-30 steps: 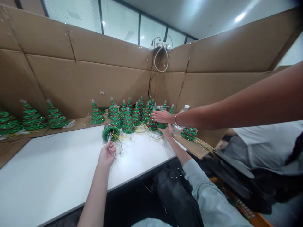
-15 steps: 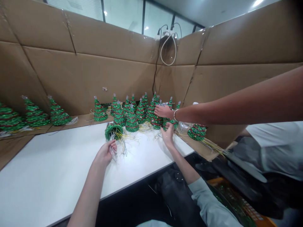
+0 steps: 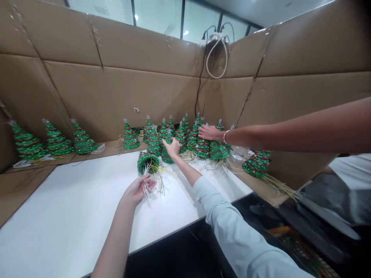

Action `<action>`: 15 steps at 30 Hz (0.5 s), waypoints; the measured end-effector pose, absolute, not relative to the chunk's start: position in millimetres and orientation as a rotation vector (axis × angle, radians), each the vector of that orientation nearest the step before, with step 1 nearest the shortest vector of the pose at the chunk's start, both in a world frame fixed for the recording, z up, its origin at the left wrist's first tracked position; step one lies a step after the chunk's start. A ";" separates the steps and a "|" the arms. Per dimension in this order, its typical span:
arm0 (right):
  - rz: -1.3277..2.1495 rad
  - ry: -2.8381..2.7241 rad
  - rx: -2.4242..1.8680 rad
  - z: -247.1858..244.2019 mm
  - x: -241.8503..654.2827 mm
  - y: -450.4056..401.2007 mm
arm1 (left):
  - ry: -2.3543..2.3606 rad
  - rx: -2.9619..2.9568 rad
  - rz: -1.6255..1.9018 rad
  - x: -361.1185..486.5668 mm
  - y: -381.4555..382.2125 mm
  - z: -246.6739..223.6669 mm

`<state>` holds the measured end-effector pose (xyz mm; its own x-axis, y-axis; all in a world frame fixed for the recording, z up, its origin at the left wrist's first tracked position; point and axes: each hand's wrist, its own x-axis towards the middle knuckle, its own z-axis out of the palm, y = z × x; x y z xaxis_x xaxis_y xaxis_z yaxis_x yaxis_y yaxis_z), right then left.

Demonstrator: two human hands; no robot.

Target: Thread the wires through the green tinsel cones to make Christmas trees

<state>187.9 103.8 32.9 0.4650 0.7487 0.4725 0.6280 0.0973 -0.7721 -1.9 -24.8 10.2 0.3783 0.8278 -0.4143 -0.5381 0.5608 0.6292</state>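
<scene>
A small green tinsel Christmas tree (image 3: 143, 159) lies on its side on the white table, its open base facing me. White wires (image 3: 147, 189) and yellow ones hang out of that base. My left hand (image 3: 139, 189) has its fingers closed loosely on the white wires. Just behind the lying tree, my right hand (image 3: 173, 148) is at an upright Christmas tree (image 3: 167, 157), thumb and fingers apart; whether it touches the tree is hard to make out. Another person's hand (image 3: 209, 132), with a bracelet, reaches in from the right onto the tree tops.
Several upright trees (image 3: 153, 143) crowd the table's back corner, with loose wires (image 3: 214, 165) at their bases. More trees (image 3: 58, 143) stand on cardboard at left; one tree (image 3: 256, 163) is at right. Cardboard walls (image 3: 162, 88) enclose the table (image 3: 87, 208). A power strip (image 3: 216, 36) hangs above.
My right hand has moved left, from the trees under the other person's hand to the tree behind the lying one. My left hand stays at the white wires. The view has shifted slightly.
</scene>
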 end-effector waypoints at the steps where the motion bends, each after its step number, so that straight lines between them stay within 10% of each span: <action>1: 0.135 -1.239 -1.570 37.8 187.0 108.8 | 0.760 0.417 0.894 -0.6 -25.9 10.9; 15: 0.742 -1.705 -1.224 90.3 161.4 192.5 | 0.757 0.365 0.830 6.0 -28.9 2.3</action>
<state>161.4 192.5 90.3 -0.1231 0.9420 0.3122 0.4134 0.3347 -0.8468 6.0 -28.9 2.3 0.4388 0.7730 -0.4582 -0.5272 0.6344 0.5653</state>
